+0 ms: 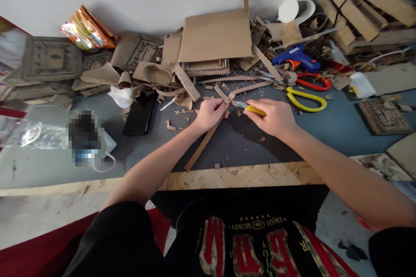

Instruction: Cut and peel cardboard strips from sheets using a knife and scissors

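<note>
Brown and narrow, the cardboard strip (202,146) runs on a slant over the dark tabletop (269,138). Its lower end lies near the wooden front edge (227,178), and its upper end goes under our left hand (212,114). We have that hand closed in a pinch, thumb and fingers together on the strip with no gap that we can see.

Our right hand (272,117) is wrapped around the yellow-handled knife (255,109), its fingers curled firmly on the grip. The knife lies almost level across our view, its grey front end aimed left at the left fingertips. As we judge it, everything turns on this crossing: 1 long axis slants, the other lies sideways, and the 2 meet right beside the pinch. The left hand is the nearer to the strip, the right standing off by the knife's front end. Whether the tip touches card or skin, we cannot tell.

Just beyond the fingertips we see a short corrugated piece (222,94) pointing up and left, and a longer corrugated strip (251,88) pointing up and right. We cannot make out whether either joins the held card. Yellow-handled scissors (308,103) lie right of our right hand, apart from it.
</note>
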`<move>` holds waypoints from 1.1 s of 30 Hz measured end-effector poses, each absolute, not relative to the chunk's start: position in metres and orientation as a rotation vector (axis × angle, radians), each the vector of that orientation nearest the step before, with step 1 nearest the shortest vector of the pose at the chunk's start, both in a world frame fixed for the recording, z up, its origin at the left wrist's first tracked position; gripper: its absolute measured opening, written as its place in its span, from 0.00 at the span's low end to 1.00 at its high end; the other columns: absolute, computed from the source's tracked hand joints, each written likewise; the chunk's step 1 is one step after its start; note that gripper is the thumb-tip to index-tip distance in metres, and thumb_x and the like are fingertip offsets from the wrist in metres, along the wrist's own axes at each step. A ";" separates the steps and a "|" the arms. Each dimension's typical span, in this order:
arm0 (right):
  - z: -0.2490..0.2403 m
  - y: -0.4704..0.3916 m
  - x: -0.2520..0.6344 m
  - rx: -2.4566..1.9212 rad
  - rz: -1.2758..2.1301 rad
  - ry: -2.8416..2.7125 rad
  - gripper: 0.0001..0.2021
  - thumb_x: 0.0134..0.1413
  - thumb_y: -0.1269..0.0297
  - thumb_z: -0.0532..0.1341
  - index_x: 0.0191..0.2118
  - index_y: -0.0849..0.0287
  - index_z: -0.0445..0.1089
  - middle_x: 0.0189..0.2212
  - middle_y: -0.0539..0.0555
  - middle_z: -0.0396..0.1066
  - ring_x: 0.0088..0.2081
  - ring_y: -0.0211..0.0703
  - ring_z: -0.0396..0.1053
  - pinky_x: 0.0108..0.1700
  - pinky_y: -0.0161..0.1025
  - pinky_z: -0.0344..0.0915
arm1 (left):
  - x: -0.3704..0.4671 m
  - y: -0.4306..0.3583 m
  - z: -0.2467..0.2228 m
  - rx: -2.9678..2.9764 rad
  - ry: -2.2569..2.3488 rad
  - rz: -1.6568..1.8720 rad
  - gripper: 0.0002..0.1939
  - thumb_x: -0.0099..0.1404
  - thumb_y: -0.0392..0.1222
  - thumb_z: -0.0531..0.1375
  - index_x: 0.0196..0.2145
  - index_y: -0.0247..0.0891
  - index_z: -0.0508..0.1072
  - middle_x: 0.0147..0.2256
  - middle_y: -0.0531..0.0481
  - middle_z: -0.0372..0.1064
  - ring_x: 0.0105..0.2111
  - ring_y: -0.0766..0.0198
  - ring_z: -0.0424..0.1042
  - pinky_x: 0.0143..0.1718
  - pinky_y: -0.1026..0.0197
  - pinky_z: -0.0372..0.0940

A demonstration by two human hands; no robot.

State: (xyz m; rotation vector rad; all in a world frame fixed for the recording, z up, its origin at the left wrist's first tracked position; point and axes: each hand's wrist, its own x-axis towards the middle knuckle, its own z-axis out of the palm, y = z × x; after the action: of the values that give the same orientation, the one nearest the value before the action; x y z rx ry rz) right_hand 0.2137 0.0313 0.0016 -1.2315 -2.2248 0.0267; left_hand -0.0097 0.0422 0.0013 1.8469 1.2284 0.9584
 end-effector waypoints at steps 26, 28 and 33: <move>0.013 0.028 0.212 -1.232 -0.039 -2.263 0.18 0.65 0.53 0.53 0.45 0.56 0.76 0.38 0.54 0.79 0.34 0.43 0.76 0.30 0.37 0.62 | -0.011 0.041 0.000 1.720 1.083 1.055 0.30 0.65 0.65 0.54 0.21 0.36 0.71 0.19 0.51 0.69 0.21 0.70 0.64 0.28 0.66 0.60; 0.015 0.027 0.214 -1.224 -0.082 -2.279 0.18 0.65 0.53 0.53 0.43 0.56 0.77 0.36 0.53 0.79 0.33 0.43 0.75 0.29 0.37 0.60 | -0.011 0.039 -0.001 1.765 1.096 1.057 0.29 0.66 0.64 0.53 0.25 0.35 0.74 0.20 0.51 0.70 0.22 0.70 0.65 0.29 0.66 0.61; 0.017 0.023 0.213 -1.228 -0.145 -2.308 0.17 0.65 0.53 0.52 0.43 0.55 0.76 0.33 0.53 0.79 0.31 0.42 0.74 0.28 0.37 0.57 | -0.012 0.035 -0.001 1.872 1.104 1.094 0.28 0.69 0.59 0.51 0.23 0.35 0.74 0.21 0.49 0.71 0.24 0.68 0.68 0.34 0.65 0.63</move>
State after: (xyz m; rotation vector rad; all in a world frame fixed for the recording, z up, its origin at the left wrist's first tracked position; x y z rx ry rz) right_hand 0.2128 0.0231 0.0170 -1.2282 -2.3085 -0.1451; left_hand -0.0118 0.0346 -0.0006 1.8721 1.1035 1.0941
